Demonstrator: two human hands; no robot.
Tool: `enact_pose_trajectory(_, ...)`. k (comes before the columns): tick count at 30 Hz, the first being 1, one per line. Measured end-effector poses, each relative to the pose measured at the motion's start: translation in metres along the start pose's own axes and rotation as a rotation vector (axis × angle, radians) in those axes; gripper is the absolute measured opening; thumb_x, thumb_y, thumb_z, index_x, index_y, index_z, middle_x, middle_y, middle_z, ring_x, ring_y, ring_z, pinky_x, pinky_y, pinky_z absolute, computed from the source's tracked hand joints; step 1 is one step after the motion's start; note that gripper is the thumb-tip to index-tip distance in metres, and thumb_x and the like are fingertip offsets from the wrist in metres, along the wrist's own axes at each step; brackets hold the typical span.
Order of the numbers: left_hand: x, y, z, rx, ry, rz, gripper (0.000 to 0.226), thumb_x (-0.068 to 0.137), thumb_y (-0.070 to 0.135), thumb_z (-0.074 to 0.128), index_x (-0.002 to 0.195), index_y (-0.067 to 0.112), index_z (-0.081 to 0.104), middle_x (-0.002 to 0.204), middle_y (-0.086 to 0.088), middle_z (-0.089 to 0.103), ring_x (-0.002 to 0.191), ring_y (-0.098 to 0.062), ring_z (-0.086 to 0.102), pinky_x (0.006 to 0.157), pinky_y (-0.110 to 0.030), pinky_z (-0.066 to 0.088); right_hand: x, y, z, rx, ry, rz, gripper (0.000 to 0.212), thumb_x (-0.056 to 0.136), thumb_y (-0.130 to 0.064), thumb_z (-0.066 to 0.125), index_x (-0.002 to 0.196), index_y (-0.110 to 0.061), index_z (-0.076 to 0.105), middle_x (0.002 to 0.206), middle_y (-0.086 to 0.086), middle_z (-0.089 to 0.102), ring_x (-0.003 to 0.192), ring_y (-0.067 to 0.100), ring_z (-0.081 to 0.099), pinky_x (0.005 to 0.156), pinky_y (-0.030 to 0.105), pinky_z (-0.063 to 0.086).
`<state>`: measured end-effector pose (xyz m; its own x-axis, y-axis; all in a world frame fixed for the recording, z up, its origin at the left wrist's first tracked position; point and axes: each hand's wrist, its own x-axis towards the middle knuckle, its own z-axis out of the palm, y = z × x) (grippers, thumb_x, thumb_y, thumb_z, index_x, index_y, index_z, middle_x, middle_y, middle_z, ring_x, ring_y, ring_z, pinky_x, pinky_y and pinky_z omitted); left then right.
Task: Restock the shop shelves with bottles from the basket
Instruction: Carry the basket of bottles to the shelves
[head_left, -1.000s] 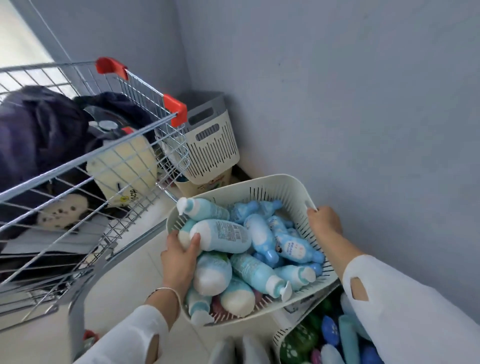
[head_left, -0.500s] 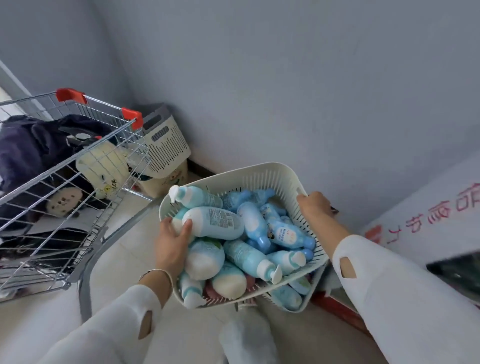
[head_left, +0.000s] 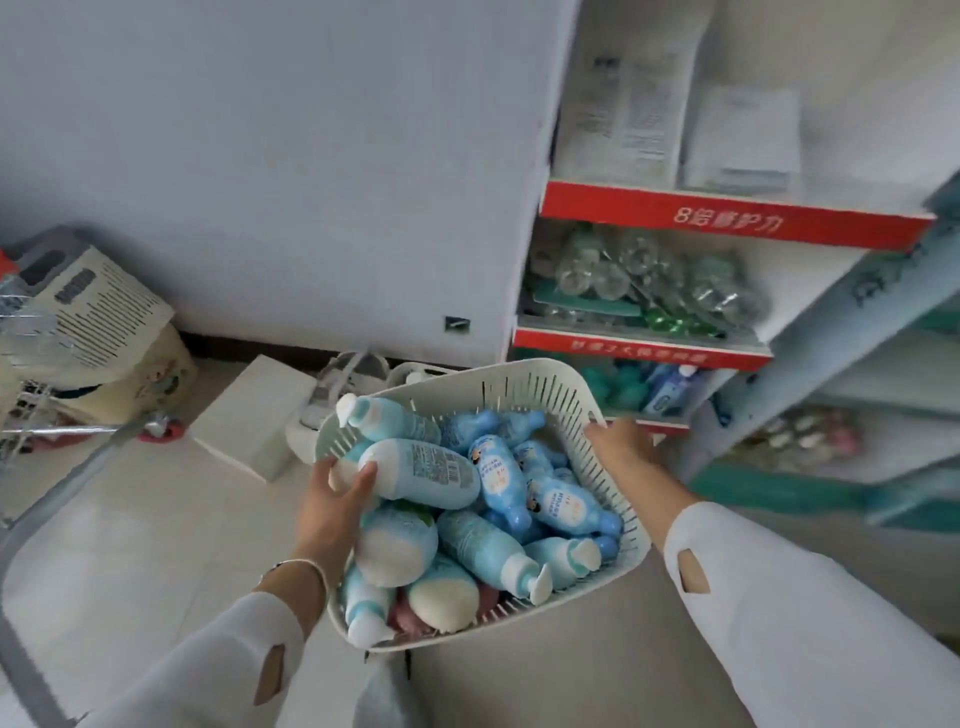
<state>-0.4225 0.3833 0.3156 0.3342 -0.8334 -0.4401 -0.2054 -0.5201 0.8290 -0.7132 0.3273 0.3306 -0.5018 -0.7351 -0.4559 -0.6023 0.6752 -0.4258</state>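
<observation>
Shelves (head_left: 732, 221) are finally in shot, over on the right side of the frame. A second ago all I had was bare grey wall and the shopping cart (head_left: 26, 317) filling the left; now the cart is a sliver at the left edge and the red-fronted tiers run from the upper right down to mid right. So I'd say the view has turned toward the stocking spot, and the carry is nearly over.

The basket (head_left: 524, 371) hasn't changed: lower centre of the frame, held up off the floor, piled with pale blue and white bottles (head_left: 498, 478) lying every which way. My left hand (head_left: 332, 512) is clamped on its left rim, thumb lying across the fat white bottle on top. My right hand (head_left: 621, 449) is curled over the right rim. Hands are well apart, one on each side.

No bottle has gone onto a shelf from what I can see, so the actual restocking hasn't started. The basket's far corner sits just in front of the lowest red tier. The shelf contents are smeared, but I can make out clear bottles on the middle tier and blue and green stuff below. Not sure yet which tier has room.
</observation>
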Motion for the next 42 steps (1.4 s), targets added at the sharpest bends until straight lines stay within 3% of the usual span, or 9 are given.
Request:
enact_pose_trajectory(2,-0.027,-0.003,0.034,0.011,-0.052,0.001,0.057,0.087,0.033,0.062,0.134,0.011,0.039,0.117,-0.011,0.052,0.096,-0.024,0.051,0.085,-0.035,0.044,-0.005,0.05,-0.025,-0.009,0.027,0.035,0.04,0.093,-0.037,0.047,0.121,-0.011,0.058,0.116,0.017,0.062,0.1,0.034,0.061,0.077,0.032,0.048)
enact_pose_trajectory(9,-0.087,-0.015,0.144,0.123,-0.242,-0.017,0.057,0.083,0.039,0.065,0.129,0.013,0.043,0.121,-0.017,0.056,0.107,-0.032,0.055,0.096,-0.046,0.045,-0.008,0.185,-0.102,-0.027,0.069,0.269,0.038,0.086,-0.037,0.048,0.111,-0.01,0.061,0.102,0.013,0.067,0.09,0.03,0.065,0.073,0.031,0.051)
enact_pose_trajectory(15,-0.107,-0.003,0.231,0.21,-0.399,0.032,0.056,0.087,0.03,0.062,0.134,0.01,0.04,0.127,-0.015,0.052,0.11,-0.03,0.052,0.084,-0.031,0.039,-0.006,0.271,-0.134,0.091,0.146,0.446,0.039,0.087,-0.034,0.053,0.115,-0.008,0.06,0.108,0.015,0.066,0.092,0.032,0.065,0.077,0.034,0.054)
enact_pose_trajectory(20,-0.108,0.0,0.298,0.315,-0.514,0.102,0.058,0.088,0.034,0.061,0.137,0.017,0.036,0.13,-0.017,0.051,0.112,-0.032,0.052,0.087,-0.034,0.041,0.005,0.342,-0.137,0.264,0.175,0.536,0.044,0.086,-0.033,0.056,0.119,-0.004,0.057,0.113,0.02,0.063,0.099,0.036,0.063,0.078,0.037,0.052)
enact_pose_trajectory(23,-0.109,-0.006,0.336,0.37,-0.569,0.113,0.057,0.088,0.034,0.06,0.137,0.02,0.035,0.127,-0.016,0.05,0.106,-0.029,0.051,0.083,-0.034,0.042,0.017,0.382,-0.133,0.348,0.195,0.549,0.032,0.085,-0.034,0.056,0.098,-0.005,0.062,0.097,0.016,0.064,0.089,0.033,0.064,0.068,0.034,0.051)
enact_pose_trajectory(27,-0.111,-0.025,0.385,0.381,-0.597,0.109,0.068,0.077,0.045,0.069,0.134,0.023,0.038,0.127,-0.018,0.05,0.113,-0.034,0.051,0.097,-0.048,0.044,0.044,0.43,-0.13,0.418,0.192,0.55,0.022,0.084,-0.033,0.054,0.067,-0.018,0.051,0.079,0.007,0.061,0.079,0.029,0.066,0.055,0.029,0.044)
enact_pose_trajectory(29,-0.111,-0.041,0.413,0.394,-0.588,0.087,0.077,0.067,0.052,0.068,0.132,0.023,0.04,0.125,-0.018,0.052,0.112,-0.035,0.052,0.097,-0.052,0.044,0.062,0.455,-0.127,0.43,0.178,0.54,0.023,0.084,-0.033,0.055,0.068,-0.017,0.053,0.078,0.007,0.062,0.076,0.029,0.067,0.056,0.03,0.044)
enact_pose_trajectory(38,-0.1,-0.132,0.531,0.448,-0.516,0.073,0.058,0.083,0.044,0.063,0.132,0.024,0.04,0.108,-0.006,0.053,0.098,-0.03,0.054,0.087,-0.049,0.051,0.169,0.556,-0.087,0.41,0.094,0.504,0.024,0.085,-0.032,0.055,0.068,-0.016,0.054,0.071,0.006,0.062,0.067,0.024,0.065,0.049,0.027,0.041)
enact_pose_trajectory(42,-0.072,-0.179,0.574,0.413,-0.492,0.054,0.058,0.083,0.042,0.063,0.133,0.023,0.04,0.107,-0.005,0.051,0.094,-0.028,0.052,0.084,-0.046,0.052,0.224,0.583,-0.052,0.313,0.06,0.465,0.024,0.085,-0.034,0.054,0.087,-0.011,0.062,0.089,0.01,0.067,0.082,0.028,0.066,0.068,0.033,0.053)
